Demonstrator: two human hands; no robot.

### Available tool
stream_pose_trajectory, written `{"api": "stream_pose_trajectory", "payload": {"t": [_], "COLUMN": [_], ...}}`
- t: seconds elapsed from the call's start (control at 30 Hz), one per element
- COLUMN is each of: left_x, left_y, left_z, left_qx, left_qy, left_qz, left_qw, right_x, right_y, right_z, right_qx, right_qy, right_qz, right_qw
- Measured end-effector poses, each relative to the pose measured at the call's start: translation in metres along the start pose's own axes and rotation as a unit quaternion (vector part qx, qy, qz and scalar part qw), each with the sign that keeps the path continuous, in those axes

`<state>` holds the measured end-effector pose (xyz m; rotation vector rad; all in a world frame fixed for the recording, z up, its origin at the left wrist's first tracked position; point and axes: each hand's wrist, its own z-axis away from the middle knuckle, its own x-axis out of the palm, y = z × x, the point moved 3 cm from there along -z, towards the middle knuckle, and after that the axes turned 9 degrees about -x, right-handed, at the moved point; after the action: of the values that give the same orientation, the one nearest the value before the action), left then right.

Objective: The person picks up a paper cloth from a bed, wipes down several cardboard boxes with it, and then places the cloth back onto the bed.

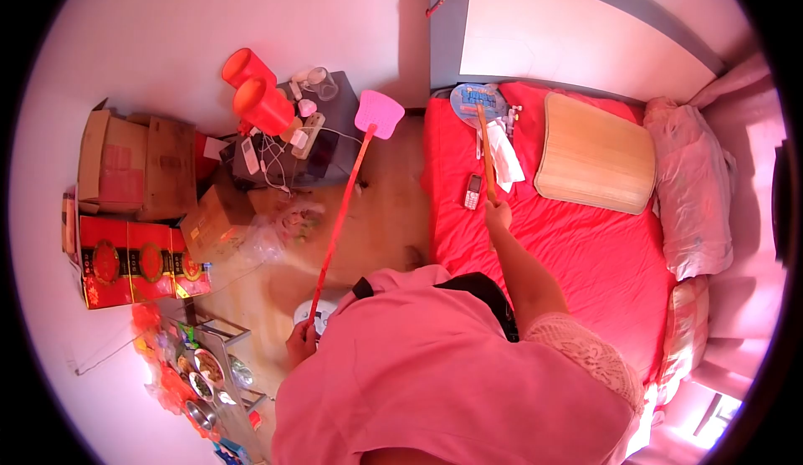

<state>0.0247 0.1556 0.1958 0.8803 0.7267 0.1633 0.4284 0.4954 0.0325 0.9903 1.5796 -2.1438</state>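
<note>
My left hand [301,344] is closed around the lower end of a fly swatter, whose long red handle [340,214] rises to a pink paddle [379,114] over the floor. My right hand [498,215] reaches over the bed, closed on a slim wooden stick [488,160]. The far end of that stick overlaps a blue rounded flat thing with lettering [468,97]; whether they touch or are joined, I cannot tell. White paper or tissue [505,155] lies beside the stick. A keypad phone [473,191] rests left of my right hand.
The red-covered bed [569,256] fills the right side, with a woven mat pillow [595,154] on it. A dark cabinet [335,151] carries red cups [263,105] and cables. Cardboard boxes [134,164], red gift boxes [138,262] and a low table with bowls [201,415] stand left.
</note>
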Motion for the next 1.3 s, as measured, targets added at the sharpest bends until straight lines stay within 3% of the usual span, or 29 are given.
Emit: {"api": "stream_pose_trajectory", "payload": {"t": [0.17, 0.27, 0.47, 0.77, 0.97, 1.2, 1.3], "left_x": [0.013, 0.020, 0.029, 0.057, 0.079, 0.109, 0.114], "left_y": [0.048, 0.062, 0.087, 0.112, 0.124, 0.155, 0.161], "left_z": [-0.008, -0.014, -0.020, -0.035, -0.050, -0.063, -0.065], "left_qx": [-0.030, -0.021, -0.006, 0.011, 0.025, 0.077, 0.103], "left_qy": [-0.058, -0.083, -0.085, -0.115, -0.129, -0.148, -0.135], "left_qz": [-0.011, -0.011, -0.040, -0.065, -0.130, -0.178, -0.183], "left_qw": [0.998, 0.996, 0.996, 0.991, 0.983, 0.970, 0.968], "right_x": [0.023, 0.010, 0.023, 0.050, 0.075, 0.086, 0.087], "right_y": [0.026, -0.010, -0.043, -0.087, -0.118, -0.173, -0.185], "right_z": [-0.035, -0.032, -0.029, -0.027, -0.006, 0.049, 0.069], "right_qx": [0.049, 0.059, 0.267, 0.370, 0.334, 0.292, 0.325], "right_qy": [-0.062, -0.054, -0.150, -0.171, -0.140, -0.190, -0.226], "right_qz": [-0.127, -0.174, -0.431, -0.552, -0.494, -0.606, -0.609], "right_qw": [0.989, 0.982, 0.849, 0.728, 0.791, 0.715, 0.688]}}
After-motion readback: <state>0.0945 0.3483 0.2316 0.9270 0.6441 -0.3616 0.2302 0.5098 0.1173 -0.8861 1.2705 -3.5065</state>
